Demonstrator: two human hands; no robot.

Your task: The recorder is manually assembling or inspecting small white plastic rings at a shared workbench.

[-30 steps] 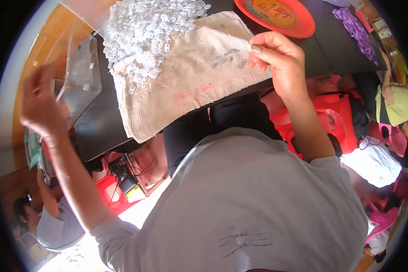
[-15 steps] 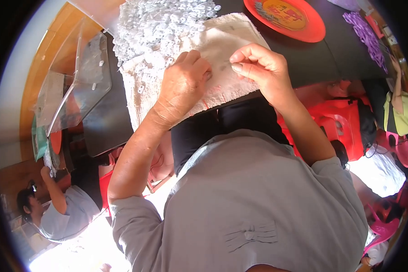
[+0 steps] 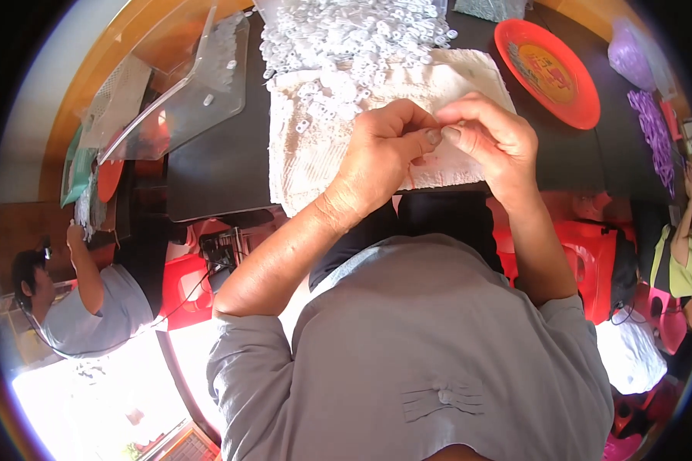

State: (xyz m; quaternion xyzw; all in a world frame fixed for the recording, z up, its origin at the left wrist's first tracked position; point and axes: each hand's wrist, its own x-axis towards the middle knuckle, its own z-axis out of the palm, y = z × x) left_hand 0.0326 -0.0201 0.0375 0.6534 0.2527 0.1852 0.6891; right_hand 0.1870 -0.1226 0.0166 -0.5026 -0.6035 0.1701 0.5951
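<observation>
My left hand [image 3: 384,154] and my right hand [image 3: 496,142] meet fingertip to fingertip above a cream towel [image 3: 307,169]. Thumb and fingers are pinched together on each hand, and whatever sits between them is too small to make out. Under the hands, a few reddish marks show on the cloth. At the towel's far side lies a heap of small white oval plastic pieces with holes [image 3: 354,34]. Some loose white pieces [image 3: 331,96] are scattered on the towel, left of my hands.
A red round plate [image 3: 584,104] with a yellow printed centre stands right on the dark table [image 3: 207,177]. Left is a clear plastic bin [image 3: 165,115]. Purple cord [image 3: 653,134] hangs far right. A co-worker [image 3: 96,296] sits left; red stools [image 3: 553,238] stand around.
The gap between my hands has closed, and their fingertips now touch or nearly touch. The whole view has shifted, so the table things appear further right.
</observation>
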